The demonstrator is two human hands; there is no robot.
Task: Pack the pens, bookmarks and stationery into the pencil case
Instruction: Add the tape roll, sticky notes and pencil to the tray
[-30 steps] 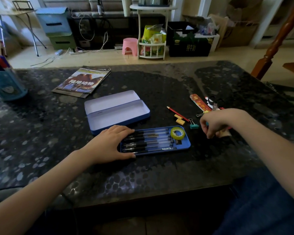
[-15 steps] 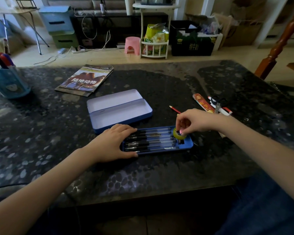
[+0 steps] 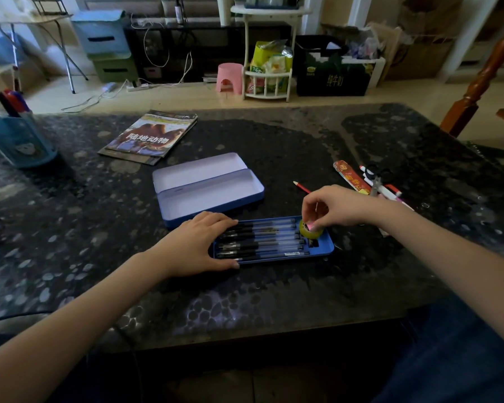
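Your right hand covers most of what lies behind it, so only the tip of a red pencil pokes out, and whatever small clips sit there are hidden. Its fingers are curled down onto the yellow tape roll, apparently pinching a small pink bit at the roll's top; what that bit is you cannot make out. The roll sits in the right end of the blue tray, a shallow flat rectangle with rounded corners, just beside the ends of the pens, clear-barrelled with dark grips, lying side by side along it. Your left hand rests flat at the tray's left end, fingers straight and slightly spread, thumb along the near edge, hiding the pen tips there. Behind the tray lies the open case, a smooth tin with pale inside and blue outer wall. To the right, a red bookmark, scissors and a white marker overlap and are hard to separate. The worktop is dark, glossy speckled stone. A magazine lies far left, and a blue holder is cut off at the frame's edge.
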